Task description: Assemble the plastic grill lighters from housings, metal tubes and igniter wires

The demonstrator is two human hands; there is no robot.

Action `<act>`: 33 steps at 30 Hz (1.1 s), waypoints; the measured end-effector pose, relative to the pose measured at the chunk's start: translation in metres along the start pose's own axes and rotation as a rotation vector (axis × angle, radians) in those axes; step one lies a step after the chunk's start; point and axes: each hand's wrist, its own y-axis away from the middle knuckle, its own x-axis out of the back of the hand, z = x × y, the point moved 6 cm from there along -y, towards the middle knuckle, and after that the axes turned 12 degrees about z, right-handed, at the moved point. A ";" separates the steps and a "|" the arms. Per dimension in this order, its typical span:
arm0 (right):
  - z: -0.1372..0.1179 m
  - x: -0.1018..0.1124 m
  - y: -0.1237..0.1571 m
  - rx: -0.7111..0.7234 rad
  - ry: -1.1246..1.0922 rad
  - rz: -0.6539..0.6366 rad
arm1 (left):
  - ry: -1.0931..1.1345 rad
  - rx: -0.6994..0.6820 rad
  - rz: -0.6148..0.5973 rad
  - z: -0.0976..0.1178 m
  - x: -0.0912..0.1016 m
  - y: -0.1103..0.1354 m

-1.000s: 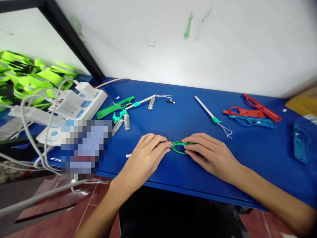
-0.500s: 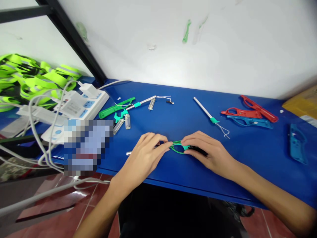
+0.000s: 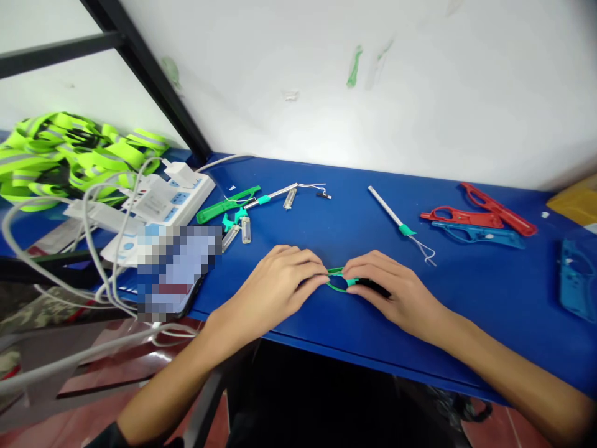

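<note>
A green plastic casing half (image 3: pixel 336 270) with an open loop lies between my hands, low over the blue table. The fingertips of my left hand (image 3: pixel 284 277) pinch its left end. Thumb and fingers of my right hand (image 3: pixel 394 286) close on its right end, where a teal piece (image 3: pixel 351 282) and something black show. Much of the casing is hidden under the fingers. Beyond my right hand lies a silver rod (image 3: pixel 386 207) with a teal collar and loose white wires.
At left are another green casing half (image 3: pixel 214 213), a second silver rod (image 3: pixel 280 191), small clear parts (image 3: pixel 246 230), a phone (image 3: pixel 184 267) and a power strip (image 3: pixel 196 202) with cables. Red casings (image 3: pixel 506 211) and blue casings (image 3: pixel 480 234) lie right. A white wall (image 3: pixel 326 130) bounds the back.
The whole view has shifted slightly, so the table items appear further right. My left fingers have moved a little along the casing toward my right hand. Both hands keep their hold.
</note>
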 end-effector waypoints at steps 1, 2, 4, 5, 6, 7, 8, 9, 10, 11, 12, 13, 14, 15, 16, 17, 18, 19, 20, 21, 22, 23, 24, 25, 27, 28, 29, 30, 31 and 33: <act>0.000 0.000 0.000 -0.001 0.000 -0.001 | 0.004 0.035 -0.040 -0.001 -0.001 -0.005; 0.001 0.000 0.000 -0.002 0.003 -0.003 | -0.001 0.064 -0.078 -0.001 -0.001 -0.011; 0.001 -0.001 0.000 0.005 0.009 0.000 | -0.035 0.092 -0.156 -0.001 -0.003 -0.022; 0.001 -0.001 0.000 0.009 0.013 0.000 | -0.064 0.087 -0.184 0.000 -0.003 -0.027; 0.001 -0.001 0.000 0.010 0.019 -0.002 | -0.093 0.069 -0.210 0.001 -0.003 -0.032; 0.001 -0.001 0.000 0.007 0.026 -0.005 | -0.118 0.043 -0.231 0.002 -0.003 -0.036; 0.001 0.000 0.000 0.005 0.034 -0.007 | -0.136 0.017 -0.248 0.003 -0.002 -0.040; 0.001 0.000 0.000 0.001 0.042 -0.011 | -0.142 -0.008 -0.265 0.004 -0.002 -0.042; 0.001 -0.001 0.000 -0.003 0.052 -0.017 | -0.139 -0.026 -0.282 0.004 -0.002 -0.043; 0.001 -0.001 0.000 -0.006 0.061 -0.021 | -0.128 -0.034 -0.299 0.003 -0.001 -0.043; 0.002 -0.001 0.001 -0.007 0.067 -0.021 | -0.112 -0.032 -0.318 0.001 -0.002 -0.043; 0.002 -0.001 0.001 -0.006 0.070 -0.020 | -0.091 -0.019 -0.336 -0.002 -0.002 -0.042; 0.003 -0.001 0.001 -0.005 0.071 -0.018 | -0.069 0.002 -0.352 -0.005 -0.003 -0.041; 0.003 -0.001 0.001 -0.002 0.068 -0.012 | -0.050 0.028 -0.362 -0.008 -0.004 -0.040; 0.003 -0.001 0.001 0.002 0.064 -0.005 | -0.034 0.055 -0.366 -0.011 -0.005 -0.039; 0.003 0.000 0.001 0.007 0.061 0.002 | -0.020 0.080 -0.364 -0.013 -0.006 -0.038; 0.003 0.000 0.001 0.009 0.060 0.006 | -0.007 0.102 -0.356 -0.014 -0.007 -0.037; 0.003 0.000 0.000 0.007 0.061 0.008 | 0.007 0.123 -0.341 -0.016 -0.007 -0.036; 0.003 0.001 0.000 0.004 0.064 0.010 | 0.023 0.145 -0.322 -0.017 -0.007 -0.036; 0.003 0.001 0.000 -0.003 0.068 0.007 | 0.043 0.169 -0.301 -0.018 -0.007 -0.035; 0.003 0.001 -0.001 -0.012 0.071 0.003 | 0.066 0.193 -0.280 -0.019 -0.007 -0.034; 0.002 0.001 -0.001 -0.020 0.070 -0.002 | 0.090 0.215 -0.259 -0.020 -0.007 -0.033; 0.002 0.001 -0.001 -0.027 0.067 -0.007 | 0.109 0.234 -0.240 -0.021 -0.008 -0.032; 0.002 0.001 -0.001 -0.034 0.063 -0.011 | 0.122 0.248 -0.223 -0.022 -0.008 -0.031; 0.002 0.001 -0.001 -0.051 0.058 -0.019 | 0.132 0.256 -0.189 -0.022 -0.009 -0.029; 0.003 0.001 -0.001 -0.065 0.062 -0.020 | 0.134 0.255 -0.172 -0.022 -0.010 -0.027; 0.005 0.002 -0.001 -0.080 0.070 -0.021 | 0.137 0.252 -0.152 -0.022 -0.010 -0.026; 0.006 0.002 -0.001 -0.095 0.079 -0.020 | 0.147 0.248 -0.133 -0.021 -0.011 -0.025; 0.007 0.003 -0.001 -0.108 0.086 -0.018 | 0.161 0.245 -0.115 -0.021 -0.011 -0.023; 0.009 0.003 0.000 -0.123 0.090 -0.013 | 0.188 0.241 -0.091 -0.020 -0.010 -0.020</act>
